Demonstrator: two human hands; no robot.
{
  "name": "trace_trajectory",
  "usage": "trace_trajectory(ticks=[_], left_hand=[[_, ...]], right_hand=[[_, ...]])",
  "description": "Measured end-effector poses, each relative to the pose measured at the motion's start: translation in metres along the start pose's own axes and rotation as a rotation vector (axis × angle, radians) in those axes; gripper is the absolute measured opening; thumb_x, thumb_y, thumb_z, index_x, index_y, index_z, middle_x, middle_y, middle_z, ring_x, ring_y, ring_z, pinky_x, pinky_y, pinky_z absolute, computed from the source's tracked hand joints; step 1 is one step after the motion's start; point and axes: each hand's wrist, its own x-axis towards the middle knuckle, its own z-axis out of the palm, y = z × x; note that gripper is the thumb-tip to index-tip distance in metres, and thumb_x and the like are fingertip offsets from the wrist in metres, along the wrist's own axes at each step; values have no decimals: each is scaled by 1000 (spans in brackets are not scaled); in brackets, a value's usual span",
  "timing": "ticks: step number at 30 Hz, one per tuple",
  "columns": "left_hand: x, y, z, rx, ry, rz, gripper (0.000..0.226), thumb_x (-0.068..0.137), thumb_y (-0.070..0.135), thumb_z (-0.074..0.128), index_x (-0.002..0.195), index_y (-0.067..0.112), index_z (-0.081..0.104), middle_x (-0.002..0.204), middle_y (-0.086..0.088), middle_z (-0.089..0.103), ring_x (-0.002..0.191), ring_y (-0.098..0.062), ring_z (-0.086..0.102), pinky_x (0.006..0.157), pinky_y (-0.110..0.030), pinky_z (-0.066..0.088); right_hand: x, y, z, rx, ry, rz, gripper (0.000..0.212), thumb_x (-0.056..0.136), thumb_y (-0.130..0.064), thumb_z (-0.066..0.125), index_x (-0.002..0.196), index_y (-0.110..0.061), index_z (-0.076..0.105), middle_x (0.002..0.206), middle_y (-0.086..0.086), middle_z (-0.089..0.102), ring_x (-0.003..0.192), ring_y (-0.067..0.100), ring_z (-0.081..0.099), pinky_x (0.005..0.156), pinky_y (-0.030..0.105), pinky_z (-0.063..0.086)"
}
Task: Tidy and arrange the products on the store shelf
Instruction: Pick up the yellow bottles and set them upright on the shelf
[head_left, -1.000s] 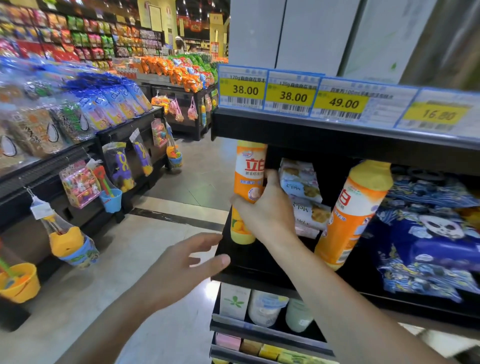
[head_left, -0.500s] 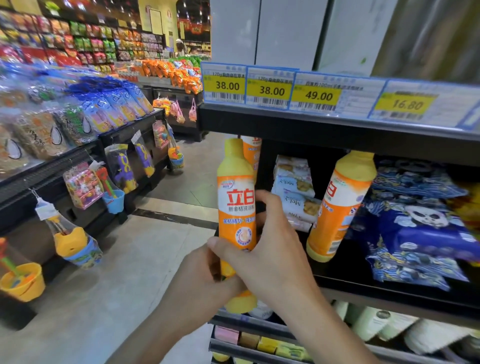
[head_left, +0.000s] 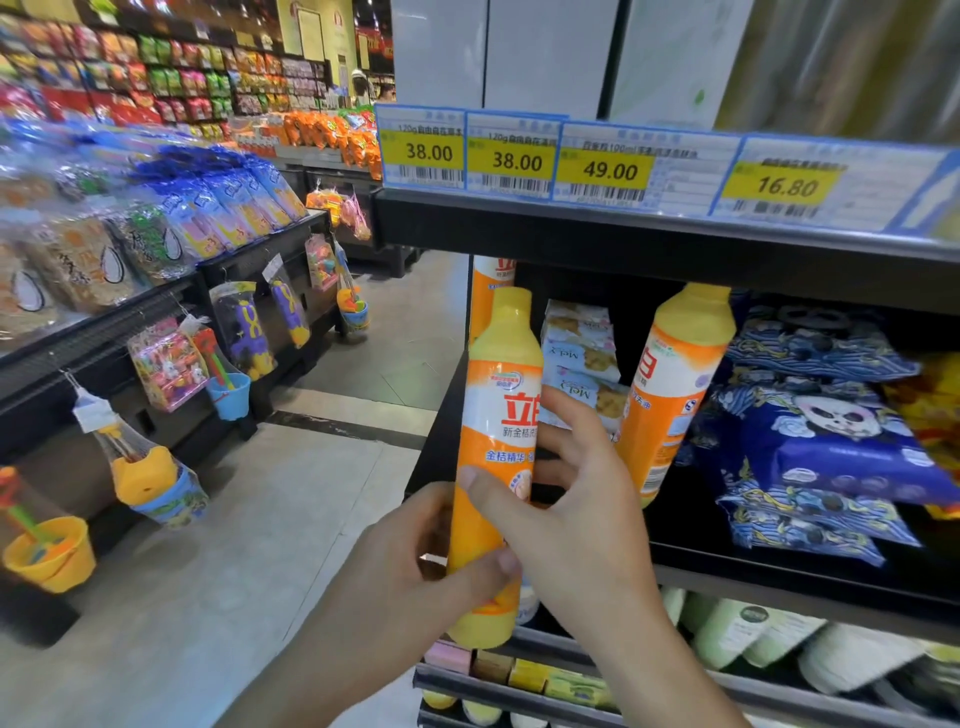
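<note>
Both your hands hold the orange bottle (head_left: 498, 441) upright before the shelf (head_left: 649, 244): left hand (head_left: 410, 566) curled round its base, right hand (head_left: 576, 504) gripping mid-label.

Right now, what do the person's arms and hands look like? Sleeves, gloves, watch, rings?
Both forearms are bare as far as the frame shows, with no sleeve edge in view. The left hand and right hand wear no gloves. No watch, bracelet or ring is visible. Fingernails look short and unpainted.
</note>
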Motion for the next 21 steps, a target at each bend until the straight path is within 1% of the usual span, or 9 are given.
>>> trace_trajectory(ticks=[2, 3, 5, 7, 11, 15, 17, 19, 21], left_hand=[[1, 0, -7, -125, -74, -12, 61, 73, 65, 78, 125, 35, 67, 122, 7, 76, 114, -17, 72, 97, -42, 60], [2, 0, -10, -166, -109, -18, 55, 76, 61, 78, 124, 34, 70, 123, 4, 76, 115, -18, 72, 97, -40, 60], [3, 2, -15, -217, -166, -35, 42, 79, 56, 77, 117, 37, 75, 120, 0, 77, 112, -19, 74, 90, -29, 60], [2, 6, -18, -243, -196, -63, 39, 79, 56, 76, 114, 38, 76, 116, -1, 78, 108, -19, 75, 85, -24, 59], [1, 6, -23, -280, -250, -95, 41, 82, 57, 72, 118, 37, 75, 122, -4, 77, 113, -24, 74, 93, -32, 60], [1, 5, -19, -280, -189, -43, 38, 87, 48, 74, 121, 31, 75, 121, -6, 77, 111, -23, 74, 89, -28, 59], [0, 3, -14, -249, -145, -12, 37, 86, 49, 76, 118, 32, 75, 119, -5, 78, 110, -23, 75, 90, -29, 60], [0, 2, -10, -207, -85, 8, 40, 81, 56, 78, 115, 35, 75, 117, -2, 78, 110, -22, 75, 91, -35, 61], [0, 1, -8, -159, -8, 29, 41, 75, 62, 79, 109, 40, 75, 112, 1, 79, 105, -19, 76, 90, -37, 62]], right_hand=[[1, 1, -4, 28, -22, 18, 70, 73, -34, 90, 119, -63, 47, 110, -36, 67, 99, -8, 66, 70, 16, 57], [1, 1, -6, 46, -39, 28, 70, 73, -33, 90, 122, -60, 49, 111, -32, 69, 100, -5, 67, 75, 21, 58], [1, 0, -8, 95, -85, 43, 71, 73, -30, 91, 129, -53, 52, 111, -23, 73, 101, 2, 70, 83, 31, 60], [1, 0, -8, 134, -118, 44, 71, 70, -33, 88, 131, -49, 54, 112, -17, 75, 102, 7, 72, 85, 36, 61], [2, 2, -9, 207, -176, 43, 72, 68, -34, 84, 132, -47, 55, 115, -10, 76, 106, 13, 72, 89, 39, 61], [2, 6, -9, 204, -197, 15, 66, 74, -23, 78, 130, -48, 54, 114, -10, 76, 105, 12, 72, 84, 33, 61], [3, 6, -9, 208, -200, 32, 66, 75, -21, 75, 133, -45, 53, 114, -9, 76, 107, 13, 72, 90, 38, 60], [4, 5, -10, 199, -225, 44, 67, 77, -24, 73, 137, -43, 52, 118, -9, 74, 113, 12, 70, 99, 44, 56], [5, 3, -12, 173, -250, 43, 68, 78, -34, 75, 141, -45, 50, 122, -13, 72, 116, 8, 67, 101, 42, 55]])
